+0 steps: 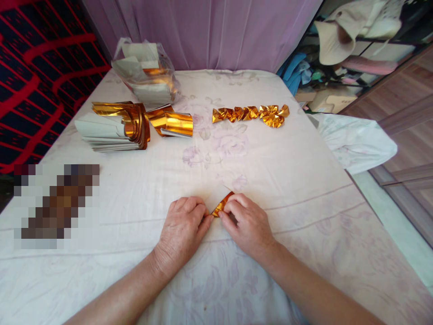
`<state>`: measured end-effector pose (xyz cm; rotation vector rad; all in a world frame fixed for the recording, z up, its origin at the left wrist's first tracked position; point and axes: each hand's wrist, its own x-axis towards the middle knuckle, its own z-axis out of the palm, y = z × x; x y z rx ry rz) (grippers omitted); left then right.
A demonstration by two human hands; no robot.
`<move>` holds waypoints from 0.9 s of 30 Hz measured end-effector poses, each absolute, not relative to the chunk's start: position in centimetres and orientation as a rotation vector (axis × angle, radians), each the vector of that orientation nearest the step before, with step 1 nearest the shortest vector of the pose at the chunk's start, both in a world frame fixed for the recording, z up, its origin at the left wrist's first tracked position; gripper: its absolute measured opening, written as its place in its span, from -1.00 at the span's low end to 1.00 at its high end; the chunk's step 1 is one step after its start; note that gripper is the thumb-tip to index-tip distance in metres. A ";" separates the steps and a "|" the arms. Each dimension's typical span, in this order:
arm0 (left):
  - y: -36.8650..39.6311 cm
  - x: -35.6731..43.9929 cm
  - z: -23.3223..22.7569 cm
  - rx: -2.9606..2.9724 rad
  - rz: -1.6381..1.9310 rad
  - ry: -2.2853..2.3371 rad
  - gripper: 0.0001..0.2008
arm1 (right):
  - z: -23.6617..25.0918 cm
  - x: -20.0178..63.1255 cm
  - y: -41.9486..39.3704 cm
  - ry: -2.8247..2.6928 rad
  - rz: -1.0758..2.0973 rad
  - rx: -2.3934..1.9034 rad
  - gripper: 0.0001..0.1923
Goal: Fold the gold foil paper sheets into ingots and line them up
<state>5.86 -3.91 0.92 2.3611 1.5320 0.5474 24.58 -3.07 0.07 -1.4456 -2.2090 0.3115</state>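
Note:
A small sheet of gold foil paper [221, 205], white on its other side, lies on the tablecloth between my hands, with part of its gold face folded up. At its left end my left hand [185, 222] pinches the edge between thumb and fingers. The right end is gripped by my right hand [248, 221], its thumb and fingertips pressed on the gold fold. Farther off, a row of folded gold foil pieces [250, 113] stretches to the right. A curled stack of gold and white sheets [118, 131] rests at the left, next to a few loose curled foil sheets [174, 123].
A clear plastic bag of paper sheets [145, 72] stands at the back left of the table [304, 189]. A blurred-out object [57, 205] lies at the left. Purple curtain [203, 31] hangs behind, and a cluttered shelf [358, 49] is at the right.

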 end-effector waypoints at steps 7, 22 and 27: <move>-4.3 5.8 0.8 2.524 0.610 1.494 -0.90 | 0.1 24.5 -3.0 -2.231 0.298 -1.463 -0.87; -5.4 4.8 0.9 2.780 0.540 1.311 -0.66 | 0.2 24.5 -2.9 -2.209 0.292 -1.437 -0.84; -5.4 4.8 1.0 2.764 0.524 1.314 -0.65 | 0.2 24.5 -2.9 -2.214 0.295 -1.437 -0.84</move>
